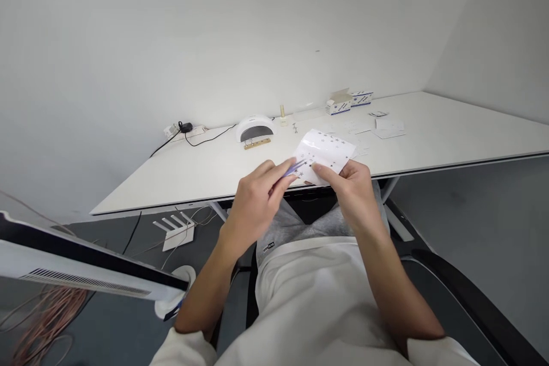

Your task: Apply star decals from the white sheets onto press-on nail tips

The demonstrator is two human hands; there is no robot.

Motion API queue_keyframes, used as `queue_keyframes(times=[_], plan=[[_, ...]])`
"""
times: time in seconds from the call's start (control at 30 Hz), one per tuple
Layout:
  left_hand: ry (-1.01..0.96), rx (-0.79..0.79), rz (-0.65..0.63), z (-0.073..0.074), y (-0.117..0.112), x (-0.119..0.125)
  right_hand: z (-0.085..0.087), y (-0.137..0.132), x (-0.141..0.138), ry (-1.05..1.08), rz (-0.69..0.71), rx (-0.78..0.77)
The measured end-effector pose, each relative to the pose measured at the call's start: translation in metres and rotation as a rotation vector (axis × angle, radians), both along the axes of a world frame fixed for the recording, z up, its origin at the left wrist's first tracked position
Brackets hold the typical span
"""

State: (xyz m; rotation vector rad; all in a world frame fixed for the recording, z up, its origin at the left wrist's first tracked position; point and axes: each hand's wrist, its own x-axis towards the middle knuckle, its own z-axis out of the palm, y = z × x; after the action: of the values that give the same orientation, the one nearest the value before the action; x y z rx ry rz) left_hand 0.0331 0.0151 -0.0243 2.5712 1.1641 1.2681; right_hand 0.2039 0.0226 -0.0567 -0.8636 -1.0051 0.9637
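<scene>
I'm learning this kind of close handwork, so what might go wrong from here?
The purple tweezers in the left hand have their tips right by the star-patterned sheet, so a slip might scratch or tear it. The right hand grips the sheet near its lower edge, so it could bend or shift.
</scene>
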Motion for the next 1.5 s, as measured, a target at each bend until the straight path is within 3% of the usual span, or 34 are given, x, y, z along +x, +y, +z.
queue_keyframes(times=[0.07,0.17,0.27,0.5,0.83,0.97,1.5], plan=[[0.117,0.05,0.072,0.0,0.005,-0.007,-0.001,0.001,0.002,0.002,0.019,-0.006],[0.242,0.147,0.048,-0.002,0.01,-0.014,-0.001,0.003,0.003,0.006,0.063,-0.008],[0.267,0.228,0.004,-0.004,0.01,-0.016,0.0,0.002,0.003,0.008,0.059,-0.009],[0.337,0.371,0.058,-0.001,0.01,-0.018,0.005,-0.002,0.003,-0.023,0.079,-0.008],[0.39,0.408,-0.013,-0.003,0.011,-0.026,-0.001,-0.002,0.015,-0.132,0.208,0.014],[0.357,0.423,-0.059,-0.001,0.011,-0.026,0.0,-0.002,0.018,-0.126,0.205,-0.063],[0.371,0.406,-0.08,0.001,0.007,-0.027,0.001,-0.001,0.019,-0.103,0.258,-0.048]])
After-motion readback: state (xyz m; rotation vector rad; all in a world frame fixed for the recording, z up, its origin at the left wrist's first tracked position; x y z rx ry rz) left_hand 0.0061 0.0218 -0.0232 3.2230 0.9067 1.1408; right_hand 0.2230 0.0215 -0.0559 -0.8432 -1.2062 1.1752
